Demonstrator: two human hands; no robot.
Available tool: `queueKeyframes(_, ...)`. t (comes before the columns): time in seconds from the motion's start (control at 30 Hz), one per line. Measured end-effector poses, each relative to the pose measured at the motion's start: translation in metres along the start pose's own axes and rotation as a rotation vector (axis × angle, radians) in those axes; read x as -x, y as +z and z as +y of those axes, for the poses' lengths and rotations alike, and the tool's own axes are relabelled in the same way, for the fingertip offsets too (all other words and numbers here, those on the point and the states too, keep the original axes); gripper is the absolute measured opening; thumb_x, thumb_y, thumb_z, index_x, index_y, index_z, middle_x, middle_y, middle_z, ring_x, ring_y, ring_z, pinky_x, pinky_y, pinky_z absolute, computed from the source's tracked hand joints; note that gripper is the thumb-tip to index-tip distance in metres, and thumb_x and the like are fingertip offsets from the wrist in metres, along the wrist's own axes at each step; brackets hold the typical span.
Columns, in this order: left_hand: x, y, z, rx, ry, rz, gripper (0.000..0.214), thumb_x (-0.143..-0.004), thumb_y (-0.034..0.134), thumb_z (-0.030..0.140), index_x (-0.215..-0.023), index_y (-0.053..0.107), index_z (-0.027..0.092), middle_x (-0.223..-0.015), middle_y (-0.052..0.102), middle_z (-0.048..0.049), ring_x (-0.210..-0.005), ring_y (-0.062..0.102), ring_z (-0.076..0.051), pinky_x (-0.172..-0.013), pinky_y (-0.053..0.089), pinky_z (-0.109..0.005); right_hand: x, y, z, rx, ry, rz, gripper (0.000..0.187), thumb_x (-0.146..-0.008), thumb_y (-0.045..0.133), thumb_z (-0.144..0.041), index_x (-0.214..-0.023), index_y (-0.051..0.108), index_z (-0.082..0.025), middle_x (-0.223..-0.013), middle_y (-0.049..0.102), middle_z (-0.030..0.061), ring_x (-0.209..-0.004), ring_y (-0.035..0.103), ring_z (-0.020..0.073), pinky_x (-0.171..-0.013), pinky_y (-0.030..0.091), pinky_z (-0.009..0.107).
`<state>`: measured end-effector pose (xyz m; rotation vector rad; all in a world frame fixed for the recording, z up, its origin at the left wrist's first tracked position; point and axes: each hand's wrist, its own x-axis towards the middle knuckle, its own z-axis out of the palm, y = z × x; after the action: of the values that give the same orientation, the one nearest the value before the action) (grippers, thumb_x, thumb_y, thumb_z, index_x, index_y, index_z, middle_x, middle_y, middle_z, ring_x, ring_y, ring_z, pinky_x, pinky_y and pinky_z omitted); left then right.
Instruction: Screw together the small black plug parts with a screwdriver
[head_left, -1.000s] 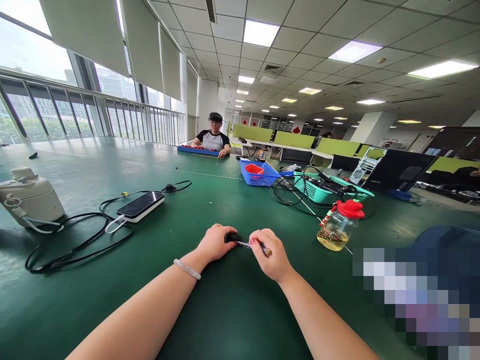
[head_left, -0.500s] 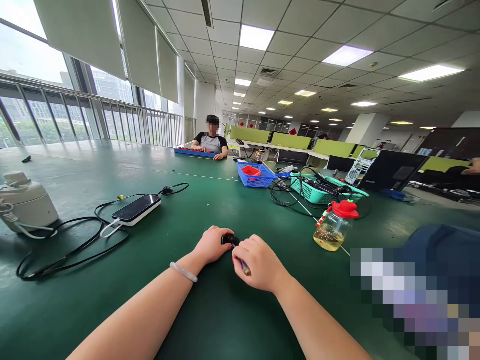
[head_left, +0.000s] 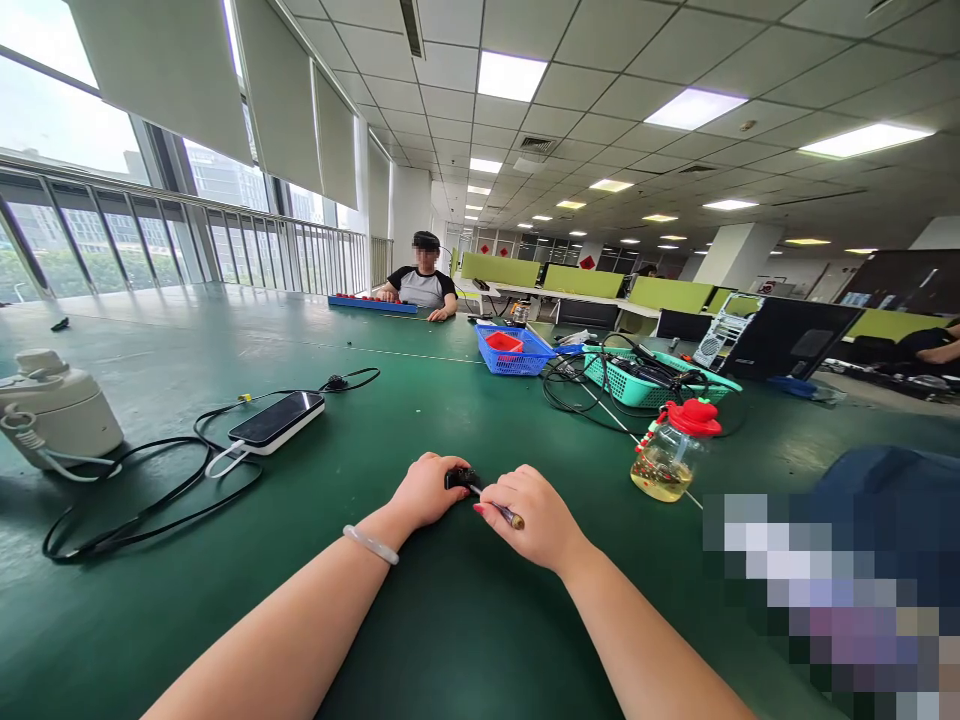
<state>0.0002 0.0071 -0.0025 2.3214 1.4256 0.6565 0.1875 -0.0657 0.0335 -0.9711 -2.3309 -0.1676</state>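
On the near middle of the green table mat [head_left: 465, 610], the left hand [head_left: 427, 490] is curled shut around a small black block-shaped part [head_left: 459, 478]. Just right of it, the right hand [head_left: 529, 518] pinches a thin screwdriver with a brass-coloured end [head_left: 501, 511], its tip at the part. A clear glass jar with a red lid [head_left: 671, 452] stands right; a dark phone on a white power bank [head_left: 276, 421] lies left. No writing or brand is readable.

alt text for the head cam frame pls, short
On a green table, the left hand pinches a small black part while the right hand works a thin tool against it. A glass jar stands to the right.
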Motion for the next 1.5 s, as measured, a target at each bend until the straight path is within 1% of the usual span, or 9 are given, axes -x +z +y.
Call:
queueKeyframes(0.2,0.001,-0.001,0.002,0.007,0.012,0.010,0.038,-0.074,0.066,0.029,-0.112,0.065,0.027,-0.105,0.070,-0.0025,-0.108,0.056,-0.024,-0.097,0.045,-0.036,0.000,0.003,-0.001,0.012,-0.035,0.011,0.039,-0.096,0.043,-0.034,-0.062,0.056,-0.020,-0.058,0.050,-0.0012,-0.056,0.042,0.0124,-0.063,0.029,0.029)
queueKeyframes(0.37,0.002,-0.004,0.005,0.005,-0.004,0.009,0.038,-0.074,0.065,0.028,-0.112,0.064,0.027,-0.102,0.070,-0.0029,-0.108,0.057,-0.024,-0.096,0.045,-0.035,-0.001,0.004,-0.002,0.032,-0.052,0.037,0.035,-0.095,0.045,-0.033,-0.065,0.056,-0.019,-0.060,0.052,-0.0008,-0.057,0.042,0.0127,-0.064,0.029,0.029)
queueKeyframes(0.6,0.002,-0.004,0.004,-0.012,-0.009,-0.003,0.039,-0.074,0.066,0.028,-0.113,0.065,0.027,-0.105,0.070,-0.0034,-0.109,0.056,-0.024,-0.097,0.044,-0.035,0.000,0.006,0.002,0.048,-0.048,0.050,0.032,-0.092,0.044,-0.022,-0.061,0.053,-0.020,-0.058,0.051,-0.0013,-0.056,0.041,0.0127,-0.065,0.031,0.030)
queueKeyframes(0.87,0.003,-0.004,0.004,-0.017,0.009,-0.003,0.036,-0.074,0.066,0.029,-0.111,0.066,0.028,-0.105,0.070,-0.0019,-0.108,0.056,-0.024,-0.096,0.045,-0.035,0.000,0.003,0.002,0.026,-0.060,0.039,0.029,-0.091,0.044,-0.021,-0.064,0.055,-0.021,-0.059,0.053,-0.0014,-0.058,0.045,0.0132,-0.071,0.035,0.030)
queueKeyframes(1.0,0.003,-0.005,0.005,-0.014,-0.001,-0.001,0.037,-0.074,0.066,0.028,-0.112,0.065,0.028,-0.104,0.071,-0.0021,-0.108,0.057,-0.024,-0.095,0.045,-0.035,0.001,0.001,0.004,-0.017,-0.026,0.059,0.022,-0.092,0.050,-0.028,-0.073,0.061,-0.022,-0.065,0.061,-0.0004,-0.062,0.050,0.0139,-0.073,0.037,0.031)
queueKeyframes(1.1,0.003,-0.004,0.003,-0.015,0.003,-0.002,0.038,-0.074,0.066,0.029,-0.112,0.065,0.028,-0.104,0.071,-0.0024,-0.108,0.056,-0.024,-0.096,0.045,-0.035,0.002,-0.001,0.006,-0.037,0.005,0.076,0.018,-0.090,0.055,-0.032,-0.078,0.063,-0.022,-0.069,0.064,0.0000,-0.064,0.052,0.0146,-0.074,0.039,0.031)
queueKeyframes(1.27,0.002,-0.003,0.002,-0.003,-0.010,-0.007,0.039,-0.073,0.066,0.029,-0.112,0.065,0.028,-0.106,0.070,-0.0026,-0.109,0.056,-0.024,-0.097,0.044,-0.035,0.002,-0.004,0.006,-0.037,0.015,0.081,0.018,-0.090,0.054,-0.030,-0.077,0.063,-0.023,-0.068,0.064,0.0000,-0.064,0.053,0.0149,-0.073,0.039,0.031)
queueKeyframes(1.5,0.003,-0.005,0.005,-0.028,0.014,-0.006,0.037,-0.074,0.065,0.030,-0.110,0.065,0.028,-0.103,0.070,-0.0029,-0.108,0.055,-0.025,-0.096,0.045,-0.036,0.000,-0.005,0.002,-0.008,-0.035,0.070,0.020,-0.092,0.052,-0.027,-0.075,0.061,-0.022,-0.066,0.063,0.0000,-0.062,0.053,0.0142,-0.074,0.039,0.032)
